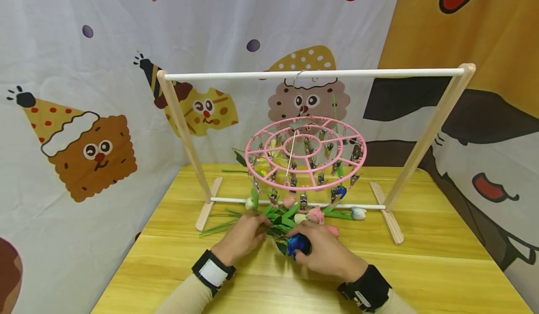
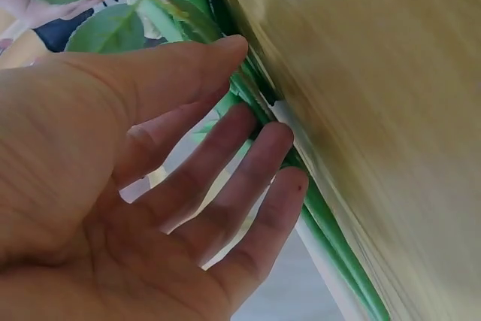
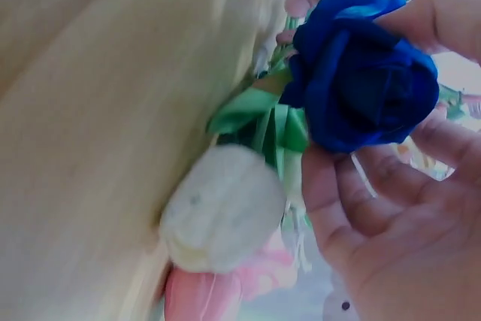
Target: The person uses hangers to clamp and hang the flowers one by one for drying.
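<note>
My right hand (image 1: 326, 251) holds a blue rose (image 3: 368, 73) by its bloom, thumb on one side and fingers on the other, above the tabletop. My left hand (image 1: 246, 234) is beside it at the leafy stems; in the left wrist view its thumb and forefinger pinch a leafy flower stem (image 2: 248, 84), while the other fingers lie along the green stems (image 2: 323, 216). Close to the right hand are a white tulip (image 3: 225, 208) and a pink flower (image 3: 203, 295). More pink roses (image 1: 316, 215) and green leaves (image 1: 290, 213) lie behind both hands.
A wooden stand (image 1: 185, 141) with a white top bar (image 1: 252, 75) spans the table (image 1: 168, 276). From the bar hangs a pink round rack (image 1: 306, 187) with several metal clips. A blue-and-white tulip (image 1: 359, 213) lies by the lower bar. Yellow flowers (image 1: 275, 152) show behind the rack.
</note>
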`<action>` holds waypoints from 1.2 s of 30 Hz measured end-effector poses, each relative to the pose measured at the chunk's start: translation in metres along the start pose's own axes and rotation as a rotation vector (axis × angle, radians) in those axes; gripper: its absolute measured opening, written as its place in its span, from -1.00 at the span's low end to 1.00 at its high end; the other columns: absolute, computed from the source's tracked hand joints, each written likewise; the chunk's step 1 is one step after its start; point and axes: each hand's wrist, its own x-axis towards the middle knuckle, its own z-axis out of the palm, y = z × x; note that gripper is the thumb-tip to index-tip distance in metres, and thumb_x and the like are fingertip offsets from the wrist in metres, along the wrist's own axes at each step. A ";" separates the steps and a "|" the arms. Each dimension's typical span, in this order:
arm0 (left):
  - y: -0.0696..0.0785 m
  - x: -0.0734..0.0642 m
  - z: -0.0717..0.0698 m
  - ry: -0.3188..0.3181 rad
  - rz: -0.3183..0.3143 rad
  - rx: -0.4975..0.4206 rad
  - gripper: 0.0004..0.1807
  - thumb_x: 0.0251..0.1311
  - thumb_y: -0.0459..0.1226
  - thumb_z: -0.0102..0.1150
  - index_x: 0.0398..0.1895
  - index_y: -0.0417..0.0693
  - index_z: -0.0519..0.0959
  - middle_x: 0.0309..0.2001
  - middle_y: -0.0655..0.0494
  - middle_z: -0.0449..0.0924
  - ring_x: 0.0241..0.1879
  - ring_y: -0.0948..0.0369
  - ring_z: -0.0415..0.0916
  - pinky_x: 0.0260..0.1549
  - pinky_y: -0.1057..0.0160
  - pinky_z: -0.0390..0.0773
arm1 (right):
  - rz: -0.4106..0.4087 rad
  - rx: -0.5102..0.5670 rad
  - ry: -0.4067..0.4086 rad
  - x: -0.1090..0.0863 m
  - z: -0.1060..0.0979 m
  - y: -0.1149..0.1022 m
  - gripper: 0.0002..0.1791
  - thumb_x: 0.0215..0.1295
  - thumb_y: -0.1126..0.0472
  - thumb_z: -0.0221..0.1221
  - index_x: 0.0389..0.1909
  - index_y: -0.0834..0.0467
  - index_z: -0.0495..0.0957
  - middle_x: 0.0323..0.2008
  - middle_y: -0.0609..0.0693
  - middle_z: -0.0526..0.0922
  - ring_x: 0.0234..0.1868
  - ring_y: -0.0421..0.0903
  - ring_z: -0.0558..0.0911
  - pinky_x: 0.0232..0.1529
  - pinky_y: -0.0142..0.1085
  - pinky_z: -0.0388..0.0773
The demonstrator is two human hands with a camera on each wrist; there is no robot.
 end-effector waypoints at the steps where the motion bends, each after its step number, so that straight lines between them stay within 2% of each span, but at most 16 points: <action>1: 0.000 0.000 0.000 0.005 0.001 0.004 -0.73 0.34 -0.54 0.52 0.04 -0.15 0.88 0.07 -0.08 0.85 0.06 -0.04 0.85 0.09 -0.02 0.92 | 0.000 0.015 0.000 -0.001 -0.002 0.001 -0.52 0.39 0.22 0.53 0.30 -0.06 0.78 0.27 -0.11 0.79 0.28 -0.05 0.77 0.28 -0.14 0.83; 4: 0.001 0.000 0.001 0.023 0.007 0.028 -0.79 0.36 -0.50 0.56 -0.02 -0.11 0.90 0.03 -0.05 0.85 0.03 -0.01 0.84 0.04 0.04 0.92 | 0.005 0.056 -0.003 -0.005 -0.008 0.006 -0.54 0.40 0.24 0.53 0.28 -0.11 0.77 0.30 -0.13 0.80 0.33 -0.02 0.76 0.33 -0.14 0.81; 9: 0.000 0.000 0.002 0.052 0.005 0.039 -0.78 0.35 -0.52 0.55 -0.08 -0.05 0.92 -0.03 0.00 0.84 -0.07 0.07 0.82 -0.10 0.21 0.88 | 0.049 0.139 -0.048 -0.009 -0.020 0.012 -0.55 0.45 0.24 0.49 0.29 -0.17 0.76 0.33 -0.15 0.78 0.30 -0.09 0.74 0.31 -0.25 0.77; 14: -0.001 0.000 0.004 0.090 -0.017 0.041 -0.81 0.34 -0.46 0.63 -0.07 -0.06 0.91 0.01 -0.05 0.81 -0.05 0.03 0.84 -0.08 0.15 0.91 | 0.042 0.180 -0.074 -0.013 -0.033 0.019 -0.54 0.51 0.24 0.46 0.30 -0.27 0.74 0.40 -0.06 0.75 0.22 -0.15 0.68 0.18 -0.26 0.74; 17: -0.004 0.000 0.005 0.101 -0.026 0.046 -0.84 0.34 -0.42 0.66 -0.08 -0.08 0.91 0.00 -0.05 0.79 -0.06 0.02 0.83 -0.08 0.10 0.91 | 0.016 0.188 -0.068 -0.016 -0.039 0.025 -0.52 0.52 0.27 0.45 0.30 -0.29 0.74 0.42 0.00 0.76 0.27 -0.09 0.71 0.21 -0.22 0.75; 21: -0.004 0.000 0.006 0.110 -0.029 0.060 -0.91 0.37 -0.36 0.67 -0.12 -0.06 0.94 -0.05 0.02 0.76 -0.10 0.09 0.80 -0.12 0.13 0.89 | -0.024 0.172 -0.003 -0.018 -0.044 0.033 -0.51 0.48 0.31 0.47 0.28 -0.25 0.75 0.43 0.06 0.78 0.42 0.05 0.75 0.33 -0.24 0.77; 24: -0.003 0.000 0.006 0.130 -0.019 0.078 -0.95 0.38 -0.32 0.67 -0.15 -0.02 0.97 -0.10 0.08 0.74 -0.13 0.16 0.76 -0.15 0.18 0.86 | -0.012 0.141 0.059 -0.018 -0.047 0.037 -0.50 0.47 0.33 0.46 0.30 -0.20 0.76 0.43 0.07 0.80 0.43 0.11 0.76 0.34 -0.27 0.75; 27: -0.001 0.001 0.006 0.152 -0.002 0.095 -0.96 0.37 -0.29 0.69 -0.17 0.01 0.98 -0.16 0.13 0.75 -0.17 0.22 0.73 -0.19 0.23 0.84 | 0.033 0.108 0.108 -0.018 -0.049 0.040 -0.51 0.53 0.30 0.43 0.38 -0.11 0.75 0.41 0.04 0.81 0.30 0.06 0.81 0.23 -0.27 0.76; 31: 0.001 0.001 0.006 0.168 0.015 0.108 -0.96 0.38 -0.28 0.70 -0.20 0.00 0.96 -0.20 0.16 0.80 -0.22 0.24 0.76 -0.23 0.27 0.83 | 0.068 0.036 0.196 -0.016 -0.049 0.042 -0.49 0.60 0.26 0.41 0.49 0.00 0.70 0.35 0.05 0.84 0.15 -0.02 0.84 0.13 -0.07 0.86; 34: 0.002 0.002 0.006 0.179 0.024 0.113 -0.97 0.39 -0.30 0.68 -0.20 0.00 0.95 -0.20 0.13 0.86 -0.23 0.22 0.80 -0.25 0.28 0.84 | 0.059 -0.032 0.289 -0.014 -0.048 0.042 -0.46 0.60 0.29 0.43 0.53 0.06 0.68 0.31 0.10 0.86 0.20 0.08 0.87 0.22 0.19 0.86; 36: 0.003 0.002 0.006 0.180 0.023 0.111 -0.97 0.41 -0.32 0.66 -0.20 0.01 0.94 -0.19 0.12 0.89 -0.23 0.22 0.82 -0.26 0.28 0.84 | 0.039 -0.069 0.372 -0.013 -0.047 0.042 -0.46 0.56 0.35 0.45 0.50 0.11 0.70 0.27 0.15 0.87 0.23 0.17 0.87 0.23 0.30 0.84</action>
